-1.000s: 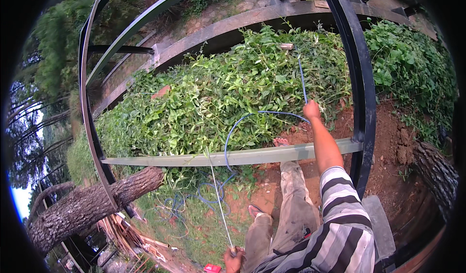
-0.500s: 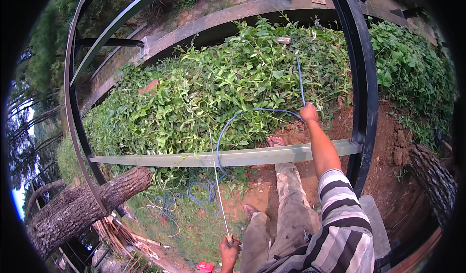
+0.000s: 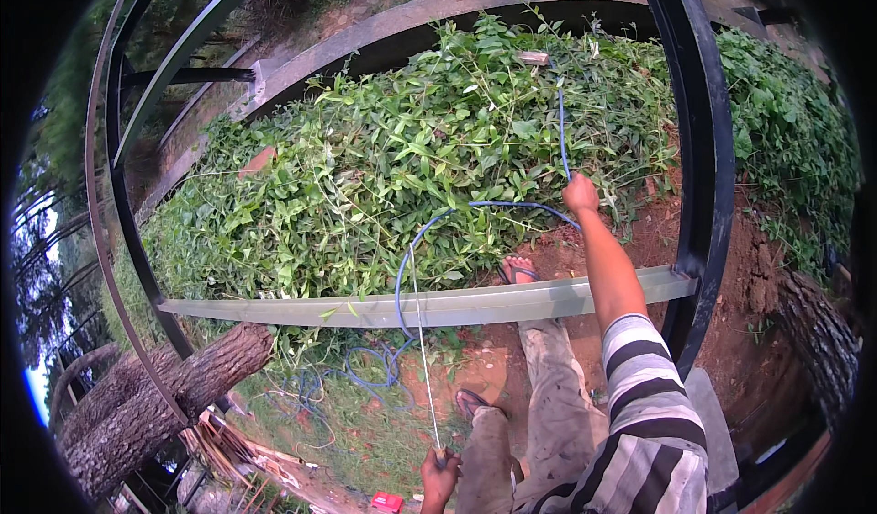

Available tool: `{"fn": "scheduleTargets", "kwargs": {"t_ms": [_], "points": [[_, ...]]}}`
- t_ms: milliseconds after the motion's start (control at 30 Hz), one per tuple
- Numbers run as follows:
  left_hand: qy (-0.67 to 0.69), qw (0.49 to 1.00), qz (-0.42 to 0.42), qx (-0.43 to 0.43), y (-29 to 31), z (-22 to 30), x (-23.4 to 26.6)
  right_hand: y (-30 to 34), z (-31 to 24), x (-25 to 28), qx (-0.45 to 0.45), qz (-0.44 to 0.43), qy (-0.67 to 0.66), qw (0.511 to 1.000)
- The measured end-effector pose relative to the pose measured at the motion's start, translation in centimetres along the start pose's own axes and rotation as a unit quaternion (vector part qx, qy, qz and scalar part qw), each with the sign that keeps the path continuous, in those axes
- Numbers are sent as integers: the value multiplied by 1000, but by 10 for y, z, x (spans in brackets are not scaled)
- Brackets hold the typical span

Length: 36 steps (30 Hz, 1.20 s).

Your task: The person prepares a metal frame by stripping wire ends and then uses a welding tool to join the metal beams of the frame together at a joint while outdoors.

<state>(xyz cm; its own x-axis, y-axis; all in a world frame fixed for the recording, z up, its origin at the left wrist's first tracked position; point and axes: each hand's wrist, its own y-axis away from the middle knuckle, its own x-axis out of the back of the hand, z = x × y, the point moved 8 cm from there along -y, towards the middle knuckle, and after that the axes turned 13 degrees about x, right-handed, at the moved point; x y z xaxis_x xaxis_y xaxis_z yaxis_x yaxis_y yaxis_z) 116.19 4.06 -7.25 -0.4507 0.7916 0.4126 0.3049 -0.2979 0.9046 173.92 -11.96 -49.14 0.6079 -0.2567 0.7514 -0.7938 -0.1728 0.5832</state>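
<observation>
A: Which way does the hose lie from the grip?
B: Blue hose [image 3: 562,121] is in the right hand [image 3: 580,194], fist closed round it. One run goes straight away from the person over the vines [image 3: 475,158]; the other loops left, then down across the pale beam [image 3: 512,304] to loose coils. Right hand's nearer the far run.
A: Left hand?
B: Left hand [image 3: 439,476] is clamped on the near end of a thin pale rod [image 3: 426,368] — long axis pointing away, beside the loop. Touching? Can't tell.
A: Edges?
B: Beam under the right forearm [image 3: 610,258], black post [image 3: 703,148] to its right — open room's leftward, above the vines.
</observation>
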Motion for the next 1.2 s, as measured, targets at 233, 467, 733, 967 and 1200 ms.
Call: {"fn": "scheduleTargets", "kwargs": {"t_ms": [233,467,733,967,1200], "points": [[-8,1000,-20,-7,-18,13,-2,13,2,9,-8,34,-33,999],[33,999,-16,-27,-27,26,1,3,-15,33,-1,20,-17,1000],[75,994,-62,49,-56,3,-24,0,-32,24,12,20,17,1000],[78,994,-66,40,-77,-4,-50,2,-20,-4,22,30,21,999],[97,992,-64,54,-91,-10,-66,-13,5,-12,23,60,31,997]]}}
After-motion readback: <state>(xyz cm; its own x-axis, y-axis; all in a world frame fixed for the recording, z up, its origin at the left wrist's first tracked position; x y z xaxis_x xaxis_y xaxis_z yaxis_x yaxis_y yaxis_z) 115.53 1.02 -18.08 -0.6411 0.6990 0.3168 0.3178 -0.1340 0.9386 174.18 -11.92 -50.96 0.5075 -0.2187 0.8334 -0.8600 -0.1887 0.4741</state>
